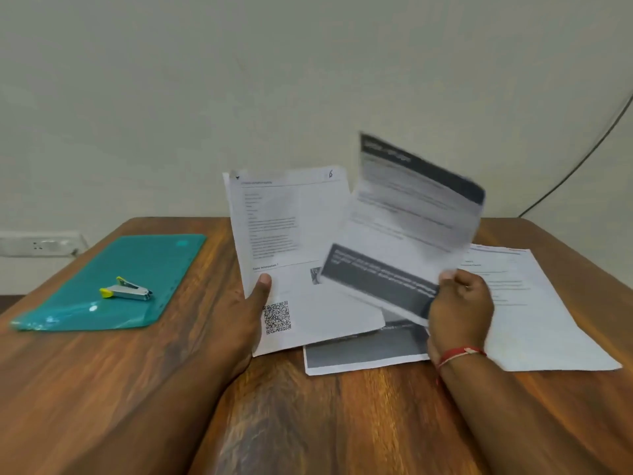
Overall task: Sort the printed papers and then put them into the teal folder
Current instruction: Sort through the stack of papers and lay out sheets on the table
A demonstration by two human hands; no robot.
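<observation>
Head view: my teal folder (113, 269) lies far left on the table (308, 423), a stapler (127, 289) on it. My left hand (251, 313) pinches a page with a square code (291, 228), words too tiny to read. My right hand (460, 306) grips a blurry page (411, 228); other papers (534, 313) lie flat under it.

Table (308, 423): brown wood with strong streaked grain and rounded far corners; it fills the lower half of the view, its far edge towards the wall.
Wall (239, 80): plain, pale grey-green, unmarked; it rises behind the table and fills the upper half of the view.
Socket strip (41, 244): white, fixed low on the wall, just left of the table's far left corner; dark socket holes show on its face.
Cable (581, 161): thin and dark, running down the wall in a curve from the right edge of the view to the table's far right corner.
Light: soft and even, with a faint sheen on the table's near part.
</observation>
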